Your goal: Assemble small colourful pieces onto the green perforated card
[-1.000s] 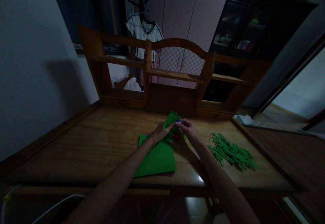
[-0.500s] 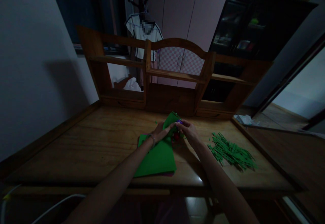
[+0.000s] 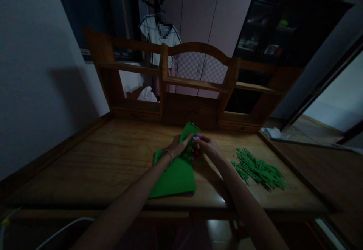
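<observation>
Against the far left side, a pale wall (image 3: 31, 76) bears a dark shadow, and a white cable (image 3: 68, 225) curves below the front edge of the wooden desk (image 3: 107, 163). Behind the desktop rises a wooden shelf unit (image 3: 193, 108), partly blocking a white shirt (image 3: 159, 40) on a hanger. Nearer, a stack of green sheets (image 3: 176, 178) lies on the desk, a pinkish edge showing beneath; the left forearm crosses it and hides its left part. Above the stack, the left hand (image 3: 178, 147) pinches 1 raised green sheet (image 3: 186, 130), its upper end notched. Just right of that, the right hand (image 3: 208, 146) closes its fingers on a small purple item (image 3: 198, 137), covering most of it; whether it touches the sheet, I cannot tell. Something red (image 3: 196, 152) sits beneath, too obscured to identify. Farther right, clear of both hands, spreads a pile of green strips (image 3: 261, 170). Behind stands a dark cabinet (image 3: 266, 27).
</observation>
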`<state>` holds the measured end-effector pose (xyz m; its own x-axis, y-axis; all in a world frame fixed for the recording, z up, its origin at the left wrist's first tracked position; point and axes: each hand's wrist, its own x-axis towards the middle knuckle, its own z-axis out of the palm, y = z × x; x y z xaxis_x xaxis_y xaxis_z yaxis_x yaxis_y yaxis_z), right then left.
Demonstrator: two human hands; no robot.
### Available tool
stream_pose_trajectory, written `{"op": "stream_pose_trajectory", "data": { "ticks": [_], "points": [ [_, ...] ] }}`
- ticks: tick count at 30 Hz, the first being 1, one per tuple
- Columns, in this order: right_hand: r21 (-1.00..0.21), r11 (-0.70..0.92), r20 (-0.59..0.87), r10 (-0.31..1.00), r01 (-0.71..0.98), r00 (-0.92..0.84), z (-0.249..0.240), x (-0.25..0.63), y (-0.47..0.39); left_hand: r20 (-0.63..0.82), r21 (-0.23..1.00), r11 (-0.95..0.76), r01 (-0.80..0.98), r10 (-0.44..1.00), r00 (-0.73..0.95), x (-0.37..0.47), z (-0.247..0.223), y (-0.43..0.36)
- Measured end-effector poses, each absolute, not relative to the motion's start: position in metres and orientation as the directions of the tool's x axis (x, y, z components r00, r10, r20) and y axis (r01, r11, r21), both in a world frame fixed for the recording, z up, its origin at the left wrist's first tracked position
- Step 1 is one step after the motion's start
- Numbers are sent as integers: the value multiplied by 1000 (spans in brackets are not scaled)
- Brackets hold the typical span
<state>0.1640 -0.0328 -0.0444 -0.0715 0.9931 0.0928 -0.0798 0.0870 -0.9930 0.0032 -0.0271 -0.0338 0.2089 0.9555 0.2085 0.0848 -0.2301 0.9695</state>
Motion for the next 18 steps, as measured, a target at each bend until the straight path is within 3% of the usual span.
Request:
{"op": "stream_pose_trajectory", "data": {
  "ticks": [9, 18],
  "points": [
    [-920, -33, 2, 996, -391, -89, -40, 172, -23, 104, 994, -108, 25, 987, 119, 5, -41, -22],
    [-859, -105, -33, 988, -502, -151, -41, 184, -18, 83, 996, -87, 30, 991, 103, 5, -44, -19]
  ]
}}
